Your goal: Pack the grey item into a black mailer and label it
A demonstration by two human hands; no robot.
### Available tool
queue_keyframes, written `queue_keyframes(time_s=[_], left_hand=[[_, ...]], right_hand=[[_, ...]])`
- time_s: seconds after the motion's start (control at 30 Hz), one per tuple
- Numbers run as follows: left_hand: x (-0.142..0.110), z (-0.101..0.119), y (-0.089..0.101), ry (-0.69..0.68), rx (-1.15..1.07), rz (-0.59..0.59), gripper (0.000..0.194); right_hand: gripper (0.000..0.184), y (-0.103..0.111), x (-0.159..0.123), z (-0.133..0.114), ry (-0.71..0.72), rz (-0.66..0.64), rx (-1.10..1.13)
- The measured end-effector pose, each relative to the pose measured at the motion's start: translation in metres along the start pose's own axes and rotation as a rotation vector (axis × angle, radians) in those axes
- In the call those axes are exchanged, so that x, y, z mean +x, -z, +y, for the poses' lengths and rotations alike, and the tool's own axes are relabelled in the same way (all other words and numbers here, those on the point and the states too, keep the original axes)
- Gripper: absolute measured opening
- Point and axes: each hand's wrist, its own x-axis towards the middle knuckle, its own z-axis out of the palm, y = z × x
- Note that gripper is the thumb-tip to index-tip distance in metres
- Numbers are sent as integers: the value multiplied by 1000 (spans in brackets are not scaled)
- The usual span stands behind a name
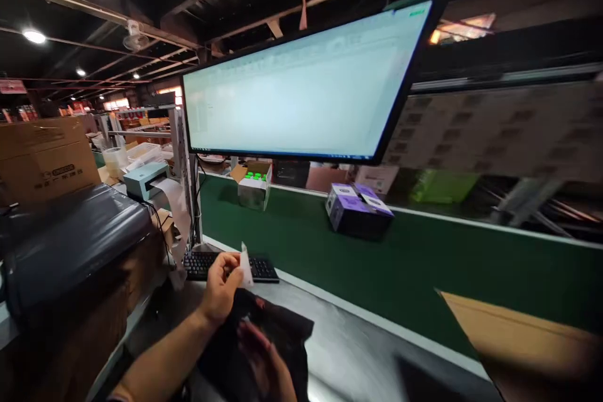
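Note:
My left hand (220, 286) is raised over the bench, its fingers pinched on a small white paper label (245, 265) that stands upright. Below it my right hand (266, 361) lies on a black plastic bag (282, 330) spread on the grey bench top; its fingers are blurred and partly dark, seemingly pressed onto or gripping the bag. A black keyboard (261, 269) sits just behind the left hand.
A large lit monitor (306, 94) hangs above a green conveyor belt (424, 257) carrying a purple box (358, 207) and an open carton (254, 185). A label printer (146, 181) and cardboard boxes (44, 157) stand at left. A brown carton flap (518, 333) lies at right.

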Motion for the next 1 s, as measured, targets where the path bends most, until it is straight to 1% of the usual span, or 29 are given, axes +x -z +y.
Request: queue_keyframes(time_s=[0.03, 0.07, 0.1, 0.17, 0.23, 0.3, 0.4, 0.47, 0.57, 0.63, 0.7, 0.77, 0.87, 0.93, 1.0], left_hand=[[-17, -8, -4, 98, -157, 38, 29], [-32, -15, -6, 176, -275, 79, 33], [-45, -21, -6, 234, -355, 116, 37], [-65, -30, -2, 310, -429, 162, 41], [-79, -36, 5, 365, -451, 175, 43], [-92, -41, 13, 420, -456, 177, 42], [-115, -49, 28, 512, -438, 155, 40], [-134, -56, 42, 581, -366, 119, 39], [-161, -68, 69, 712, -194, 72, 44], [-173, -74, 89, 788, -102, 72, 48], [-181, -79, 107, 829, -41, 100, 49], [-183, -81, 120, 839, 4, 139, 49], [-184, -83, 134, 845, 43, 205, 50], [-186, -84, 140, 854, 51, 246, 51], [-189, -84, 147, 859, 57, 271, 53]], right_hand=[[62, -20, 1, -11, 13, 48, 145], [61, -37, 2, -22, 39, 91, 228], [56, -50, 4, -31, 87, 171, 266], [47, -63, 7, -44, 175, 346, 257], [44, -63, 5, -48, 224, 455, 202], [44, -57, -2, -47, 231, 469, 129], [45, -40, -10, -44, 190, 405, -4], [45, -24, -10, -41, 150, 358, -94], [47, 5, 0, -34, 101, 336, -223], [49, 23, 14, -24, 65, 349, -365], [47, 38, 32, -11, -4, 346, -599], [42, 48, 51, 3, -86, 332, -824], [32, 53, 73, 24, -169, 383, -1013], [25, 53, 78, 35, -198, 426, -1112], [21, 53, 75, 41, -209, 433, -1253]])
